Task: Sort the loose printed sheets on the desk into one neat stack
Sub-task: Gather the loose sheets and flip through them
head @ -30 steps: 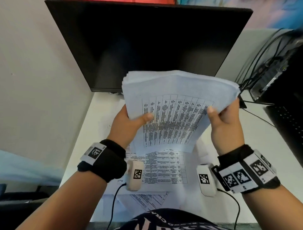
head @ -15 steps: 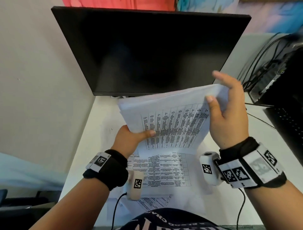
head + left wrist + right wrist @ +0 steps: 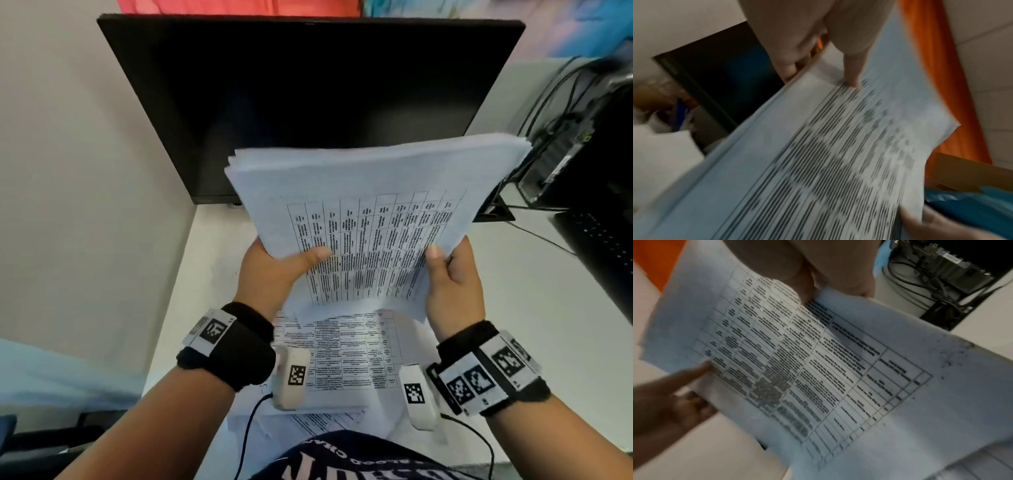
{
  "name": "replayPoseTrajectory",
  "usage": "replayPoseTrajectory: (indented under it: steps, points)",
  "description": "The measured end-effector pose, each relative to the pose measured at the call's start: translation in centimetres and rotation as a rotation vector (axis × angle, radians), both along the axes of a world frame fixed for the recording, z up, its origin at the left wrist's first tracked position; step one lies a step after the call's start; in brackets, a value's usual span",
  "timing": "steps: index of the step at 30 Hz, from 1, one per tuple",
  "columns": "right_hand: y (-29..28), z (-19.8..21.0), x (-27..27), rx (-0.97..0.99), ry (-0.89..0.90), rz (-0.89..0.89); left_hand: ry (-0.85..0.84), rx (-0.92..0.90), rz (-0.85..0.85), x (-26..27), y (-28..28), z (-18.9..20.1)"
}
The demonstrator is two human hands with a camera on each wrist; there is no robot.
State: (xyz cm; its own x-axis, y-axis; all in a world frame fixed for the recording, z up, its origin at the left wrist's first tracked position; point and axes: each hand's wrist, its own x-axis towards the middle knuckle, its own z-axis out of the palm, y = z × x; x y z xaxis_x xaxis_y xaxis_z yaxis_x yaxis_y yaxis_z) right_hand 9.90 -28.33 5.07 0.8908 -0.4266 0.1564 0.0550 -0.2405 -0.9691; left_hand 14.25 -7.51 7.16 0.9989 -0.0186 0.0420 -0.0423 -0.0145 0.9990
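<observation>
Sheets (image 3: 359,212): white w/ black grid table + dense black txt. Monitor (image 3: 308,102) behind sheets: plain black. Tabletop (image 3: 534,308) below monitor: white. Wristbands (image 3: 236,349): black, w/ white tags carrying b/w square codes. Above monitor: red-orange strip (image 3: 239,7), then pale blue patch to its right.

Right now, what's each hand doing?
Left hand: holds the paper bundle.
Right hand: holds the same bundle.
</observation>
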Motion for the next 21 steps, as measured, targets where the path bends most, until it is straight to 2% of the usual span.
replayPoseTrajectory:
  steps: [3,6,7,9,11,14,16,21]
  points:
    - [0.1,-1.6,-0.4,0.031,0.077,0.003,-0.268,-0.003,0.125,0.1,0.3,1.1]
    - [-0.1,-3.0,-0.7,0.071,0.119,0.018,-0.605,0.313,0.162,0.8,0.8,2.8]
    - [-0.2,-3.1,-0.8,0.078,0.124,0.024,-0.664,0.409,0.139,1.0,0.8,3.2]
    - [-0.4,-3.2,-0.6,0.083,0.125,0.028,-0.699,0.55,0.095,1.7,0.8,3.6]
    - [-0.6,-2.8,-0.2,0.09,0.117,0.041,-0.689,0.574,0.139,2.2,0.7,3.8]
    - [-0.8,-1.9,0.3,0.115,0.072,0.067,-0.685,0.526,0.281,2.6,0.5,4.7]
    - [-1.1,-1.0,0.8,0.125,0.037,0.088,-0.68,0.503,0.31,2.9,0.4,5.3]
    - [-1.4,0.5,1.7,0.174,-0.06,0.098,-0.527,0.277,0.133,3.4,0.0,5.7]
